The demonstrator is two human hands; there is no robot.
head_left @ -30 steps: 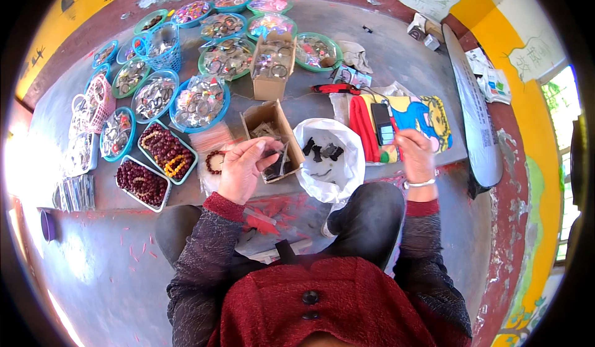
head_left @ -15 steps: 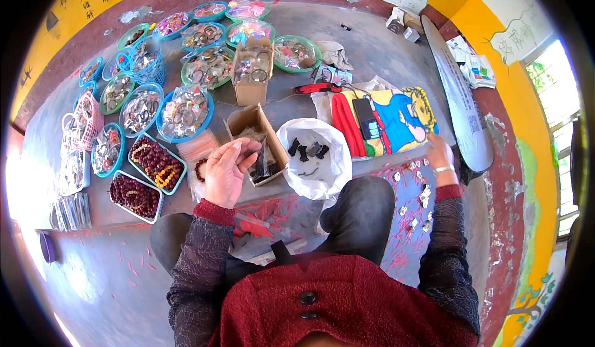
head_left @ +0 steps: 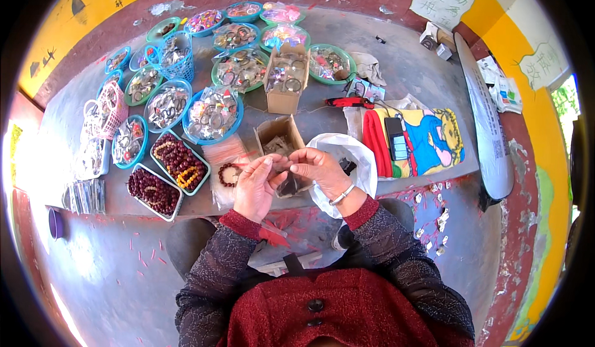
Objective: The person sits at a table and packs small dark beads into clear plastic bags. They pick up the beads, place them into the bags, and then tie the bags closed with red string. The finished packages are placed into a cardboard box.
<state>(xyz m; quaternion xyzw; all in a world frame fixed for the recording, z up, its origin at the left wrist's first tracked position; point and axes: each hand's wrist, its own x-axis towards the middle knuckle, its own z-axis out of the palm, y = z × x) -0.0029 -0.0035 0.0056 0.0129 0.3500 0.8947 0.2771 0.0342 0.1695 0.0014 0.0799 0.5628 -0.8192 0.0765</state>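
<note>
My left hand (head_left: 251,189) and my right hand (head_left: 327,175) meet in front of me, fingertips almost touching. Both are closed in a pinch; what lies between them is small or see-through, and I cannot make it out. Beneath them stands an open cardboard box (head_left: 300,136) with clear packets inside, partly hidden by my hands. Just right of it is a white bag-lined container (head_left: 367,166) with black pieces in it, partly covered by my right hand. A dark red bead bracelet (head_left: 222,173) lies left of my left hand, by a stack of clear plastic sleeves (head_left: 224,150).
Two trays of dark beads (head_left: 181,161) sit to the left. Several baskets of bagged trinkets (head_left: 214,116) fill the table's far left. A second cardboard box (head_left: 283,101) stands behind the first. On the right lie a colourful folded cloth (head_left: 437,139) and a phone (head_left: 397,137).
My right hand has come from beyond the cloth on the right to meet my left hand, its fingers closing in a pinch. The view has shifted, moving the scene rightward.
</note>
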